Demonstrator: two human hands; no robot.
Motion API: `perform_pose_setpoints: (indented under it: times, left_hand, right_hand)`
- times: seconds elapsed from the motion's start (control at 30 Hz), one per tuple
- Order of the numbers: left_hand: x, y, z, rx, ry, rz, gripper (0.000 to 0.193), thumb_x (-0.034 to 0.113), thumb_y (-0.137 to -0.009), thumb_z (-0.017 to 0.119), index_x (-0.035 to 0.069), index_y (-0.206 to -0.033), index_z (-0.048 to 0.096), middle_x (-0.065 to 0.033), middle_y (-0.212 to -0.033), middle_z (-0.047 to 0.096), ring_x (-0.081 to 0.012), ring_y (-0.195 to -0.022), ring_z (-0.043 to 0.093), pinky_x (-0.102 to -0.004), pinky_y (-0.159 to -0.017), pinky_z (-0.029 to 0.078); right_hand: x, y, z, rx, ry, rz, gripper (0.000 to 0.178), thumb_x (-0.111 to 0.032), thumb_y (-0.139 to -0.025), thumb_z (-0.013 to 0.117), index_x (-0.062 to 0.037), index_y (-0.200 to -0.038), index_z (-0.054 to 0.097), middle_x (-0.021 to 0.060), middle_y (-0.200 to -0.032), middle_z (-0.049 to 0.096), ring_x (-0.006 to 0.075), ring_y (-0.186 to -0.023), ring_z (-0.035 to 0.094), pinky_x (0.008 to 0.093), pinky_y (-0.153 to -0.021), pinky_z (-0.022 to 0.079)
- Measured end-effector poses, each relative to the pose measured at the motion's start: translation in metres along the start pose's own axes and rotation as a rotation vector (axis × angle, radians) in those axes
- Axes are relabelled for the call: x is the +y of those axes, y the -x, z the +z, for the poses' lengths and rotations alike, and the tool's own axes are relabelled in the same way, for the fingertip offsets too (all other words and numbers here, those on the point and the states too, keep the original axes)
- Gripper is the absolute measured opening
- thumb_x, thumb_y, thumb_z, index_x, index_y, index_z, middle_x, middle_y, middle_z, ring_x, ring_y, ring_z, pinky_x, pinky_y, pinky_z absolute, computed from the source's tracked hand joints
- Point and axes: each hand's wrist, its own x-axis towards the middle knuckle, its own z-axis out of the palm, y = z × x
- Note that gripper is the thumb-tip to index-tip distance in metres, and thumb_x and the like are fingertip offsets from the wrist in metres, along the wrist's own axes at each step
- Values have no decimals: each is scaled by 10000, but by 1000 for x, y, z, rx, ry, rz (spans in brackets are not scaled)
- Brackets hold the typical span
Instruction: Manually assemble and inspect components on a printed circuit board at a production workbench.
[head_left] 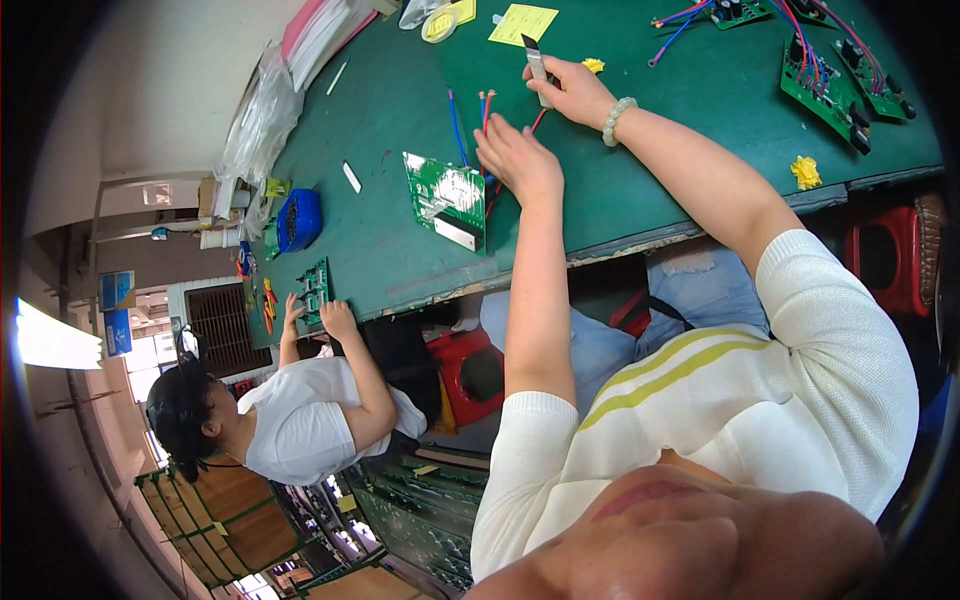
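My right hand [572,88] is closed around a utility knife [537,70] with a grey body and a dark blade, its tip pointing away from me. Over the green table, my left hand [520,163] has its fingers stretched out and holds nothing that I can see. It is beside a green circuit board [447,198] that carries a white bar along its near edge. Blue wires [457,128] and red wires [489,108] run from the board's right side, partly hidden by my left hand. Whether my fingers touch the wires, I cannot tell.
More circuit boards with wires [822,90] lie at the far right. Yellow paper [522,24] and a crumpled yellow piece [805,172] rest on the table [640,190]. A blue bin [299,220] stands at left, near a co-worker [310,410] handling another board [314,288].
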Motion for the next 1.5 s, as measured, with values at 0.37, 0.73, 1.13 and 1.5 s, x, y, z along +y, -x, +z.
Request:
perform_pose_setpoints:
  times: [0.37,0.73,1.13,1.5]
  left_hand:
    - [-9,0,0,14,408,-138,98,37,-770,674,17,-848,618,-116,-900,540,-296,-844,531,-396,-755,430]
    - [-5,2,1,-45,204,-138,53,93,-818,618,54,-811,653,-107,-825,570,-305,-823,520,-422,-750,426]
    - [-2,0,-2,-102,50,-142,204,199,-829,576,27,-747,648,-165,-773,619,-355,-778,566,-470,-717,439]
    - [-2,2,0,-91,32,-104,253,224,-840,561,30,-694,629,-149,-732,611,-348,-741,559,-475,-691,424]
  right_hand:
    - [14,-7,-2,-6,-47,82,192,-176,-899,588,-50,-1044,591,21,-843,634,78,-752,567,240,-694,473]
    - [11,-2,-7,60,-149,28,186,-148,-918,566,-33,-1063,583,37,-915,650,104,-885,620,251,-778,494]
    - [2,8,1,-178,-41,-125,128,-119,-887,592,-38,-983,570,4,-786,596,83,-687,558,237,-608,469]
    - [9,2,-8,58,217,-190,118,-145,-857,568,-43,-915,580,67,-677,572,146,-583,536,288,-560,437]
